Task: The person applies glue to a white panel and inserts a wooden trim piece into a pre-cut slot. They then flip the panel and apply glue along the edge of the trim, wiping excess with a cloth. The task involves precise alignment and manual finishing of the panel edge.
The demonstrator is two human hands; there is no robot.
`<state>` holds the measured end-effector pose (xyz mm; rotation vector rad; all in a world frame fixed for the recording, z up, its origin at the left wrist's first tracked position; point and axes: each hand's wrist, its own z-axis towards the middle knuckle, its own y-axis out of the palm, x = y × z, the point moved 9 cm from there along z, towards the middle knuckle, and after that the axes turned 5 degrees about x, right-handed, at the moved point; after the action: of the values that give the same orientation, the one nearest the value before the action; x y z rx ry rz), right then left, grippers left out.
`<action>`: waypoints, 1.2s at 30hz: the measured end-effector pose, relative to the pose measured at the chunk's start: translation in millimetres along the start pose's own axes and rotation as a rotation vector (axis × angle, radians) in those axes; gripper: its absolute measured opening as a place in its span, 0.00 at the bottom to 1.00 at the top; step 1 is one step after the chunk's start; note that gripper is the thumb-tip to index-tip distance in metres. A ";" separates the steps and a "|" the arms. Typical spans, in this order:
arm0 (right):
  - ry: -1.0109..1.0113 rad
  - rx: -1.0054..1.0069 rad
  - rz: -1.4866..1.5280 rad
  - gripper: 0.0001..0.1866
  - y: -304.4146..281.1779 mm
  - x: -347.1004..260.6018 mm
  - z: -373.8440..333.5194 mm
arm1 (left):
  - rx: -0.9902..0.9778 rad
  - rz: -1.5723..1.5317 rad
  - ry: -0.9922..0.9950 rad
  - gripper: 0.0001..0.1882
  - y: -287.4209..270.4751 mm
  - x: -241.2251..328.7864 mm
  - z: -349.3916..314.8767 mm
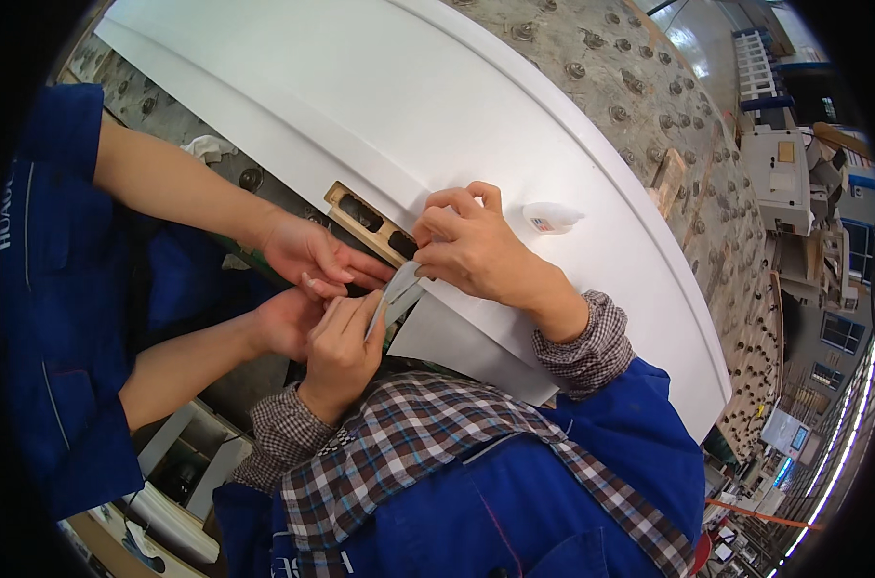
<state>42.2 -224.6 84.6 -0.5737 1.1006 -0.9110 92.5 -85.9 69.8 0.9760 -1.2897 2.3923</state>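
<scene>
Over the near edge of a large white panel [341, 96], a thin grey strip [399, 286] is stretched between my two hands. My left hand [346, 347] pinches its lower end. The upper end is at the fingertips of my right hand [481, 246], which is bent above the panel with thumb and fingers closed on it. Another person's two hands [303, 260] reach in from the left, right beside my left hand; their fingers are close to the strip. A pale wooden piece with oval slots [360, 214] sits at the panel's edge, just left of my right hand.
A small white squeeze bottle [553, 218] lies on the panel right of my right hand. Beyond the panel spreads a worktable [601, 87] studded with ball rollers, carrying a wooden block [667, 181]. A grey sheet [457, 347] hangs below the panel edge. A white cloth [209, 148] lies at left.
</scene>
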 end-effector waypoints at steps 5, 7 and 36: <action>0.035 0.003 -0.077 0.09 -6.9 9.0 -3.4 | -0.004 -0.021 -0.002 0.11 9.2 11.4 11.0; 0.014 0.033 -0.066 0.12 -6.3 1.9 1.6 | 0.076 0.038 0.012 0.11 -1.5 4.6 5.9; 0.171 -0.118 -0.055 0.32 27.5 -64.5 -59.0 | 0.280 -0.093 -0.233 0.06 -47.9 -25.6 -22.1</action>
<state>-14.0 -153.1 73.5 -0.6344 1.3048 -0.9611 126.0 -38.1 75.1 1.3969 -0.9659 2.4883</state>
